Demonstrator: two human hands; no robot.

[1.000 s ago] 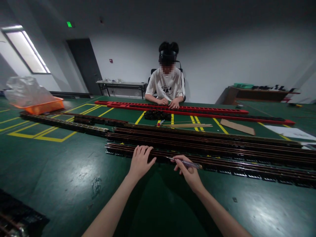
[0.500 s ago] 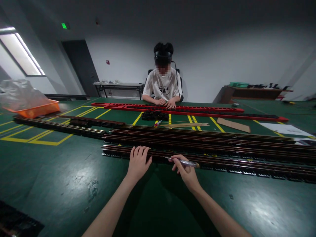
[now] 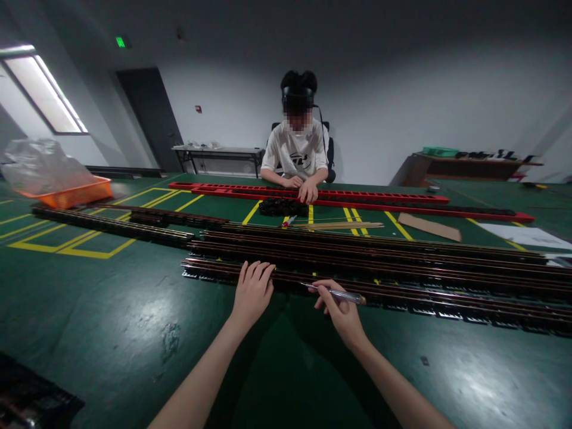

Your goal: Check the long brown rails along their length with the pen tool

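Note:
My left hand [image 3: 254,290] lies over the nearest long dark strip [image 3: 214,269], fingers stretched out across its top and the thumb at its near side. A slim screwdriver [image 3: 346,295] with a clear handle sits in the closed fingers of my right hand [image 3: 340,310]. Its thin metal tip points left and reaches the same strip, a short way right of my left hand. Whether the tip touches a particular part is too small to make out. Copper-coloured lines run along the strip's length.
More dark strips [image 3: 357,253] lie just behind. Farther off are thin wooden sticks [image 3: 339,226], a cardboard piece [image 3: 429,227], red rails [image 3: 384,204] and an orange basket [image 3: 75,195] holding a plastic bag. A co-worker [image 3: 297,149] sits opposite, hands at the rails.
The view has shifted slightly. My hands keep nearly the same pose, the screwdriver still on the strip. The co-worker's hand at the rails has moved a little.

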